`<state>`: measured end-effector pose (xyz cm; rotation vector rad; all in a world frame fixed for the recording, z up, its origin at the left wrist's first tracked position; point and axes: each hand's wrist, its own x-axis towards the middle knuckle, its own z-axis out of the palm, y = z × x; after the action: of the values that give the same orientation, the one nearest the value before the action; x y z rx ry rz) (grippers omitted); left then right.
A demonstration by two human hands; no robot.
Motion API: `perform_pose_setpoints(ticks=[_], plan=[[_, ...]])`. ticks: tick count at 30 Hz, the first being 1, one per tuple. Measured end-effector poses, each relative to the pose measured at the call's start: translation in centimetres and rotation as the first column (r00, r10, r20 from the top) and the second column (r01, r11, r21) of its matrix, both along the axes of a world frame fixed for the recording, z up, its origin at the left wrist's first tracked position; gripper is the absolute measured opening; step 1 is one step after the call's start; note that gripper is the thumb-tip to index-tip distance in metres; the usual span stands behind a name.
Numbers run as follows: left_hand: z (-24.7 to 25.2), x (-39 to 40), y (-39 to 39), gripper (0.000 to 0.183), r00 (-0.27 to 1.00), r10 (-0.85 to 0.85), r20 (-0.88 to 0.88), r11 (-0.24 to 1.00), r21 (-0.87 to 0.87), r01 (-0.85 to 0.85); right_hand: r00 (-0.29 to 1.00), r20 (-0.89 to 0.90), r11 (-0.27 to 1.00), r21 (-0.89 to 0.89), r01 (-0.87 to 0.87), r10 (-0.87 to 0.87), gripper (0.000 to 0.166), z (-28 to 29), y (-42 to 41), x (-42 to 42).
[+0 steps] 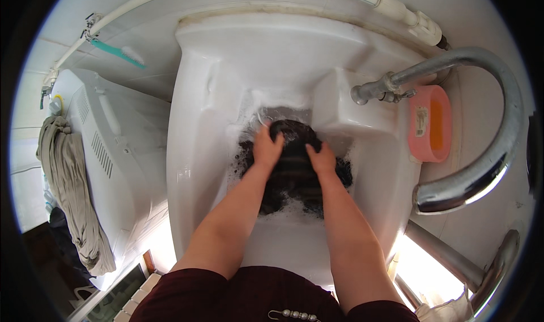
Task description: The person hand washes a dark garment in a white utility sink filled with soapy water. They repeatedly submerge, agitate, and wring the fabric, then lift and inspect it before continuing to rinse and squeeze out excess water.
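Observation:
Dark wet cloth [293, 173] lies bunched in soapy water inside a white ceramic sink [280, 45]. My left hand [267, 147] grips its left upper part, thumb on top and the other fingers hidden beneath. On the right upper part, my right hand [321, 157] holds the same cloth, its thumb pointing inward. Between the hands the cloth bulges up out of the water, glossy and wet. White suds [293, 205] float along its lower edge and down its left side. Part of the cloth is under the water and cannot be made out.
A curved metal faucet [505, 109] arches over the sink's right side. Beside its base stands a pink soap dish [429, 124] with an orange bar. At left, a grey-beige cloth [74, 194] drapes over a white appliance [123, 122]. A teal brush [117, 53] hangs from a pipe.

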<state>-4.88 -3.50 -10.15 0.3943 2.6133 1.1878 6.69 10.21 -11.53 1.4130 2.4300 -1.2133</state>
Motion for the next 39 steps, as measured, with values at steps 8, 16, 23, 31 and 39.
perform_pose_setpoints(ticks=[8,16,23,31,39], plan=[[3.1,2.3,-1.4,0.033,0.992,-0.108,0.065,0.959,0.27,0.087,0.614,-0.07,0.165,-0.981,0.1,-0.787,0.036,5.4,-1.4,0.6],[11.6,6.0,3.7,0.026,0.944,-0.275,0.183,0.961,0.066,0.268,0.506,0.006,0.108,-0.975,0.196,-0.862,0.055,4.0,-5.9,0.9],[16.3,11.0,1.7,0.03,0.794,-0.605,-0.055,0.745,0.313,0.589,0.633,-0.081,0.02,-0.995,-0.103,-0.77,0.048,0.7,-2.4,4.9],[11.1,5.2,3.2,0.024,0.972,-0.078,0.222,0.965,0.261,0.018,0.798,0.133,0.22,-0.923,0.316,-0.588,0.051,12.9,-6.2,-0.1],[5.4,-0.7,4.2,0.033,0.99,-0.137,0.012,0.991,-0.006,0.137,0.652,0.24,0.06,-0.913,0.403,-0.72,0.053,12.1,-4.0,1.4]])
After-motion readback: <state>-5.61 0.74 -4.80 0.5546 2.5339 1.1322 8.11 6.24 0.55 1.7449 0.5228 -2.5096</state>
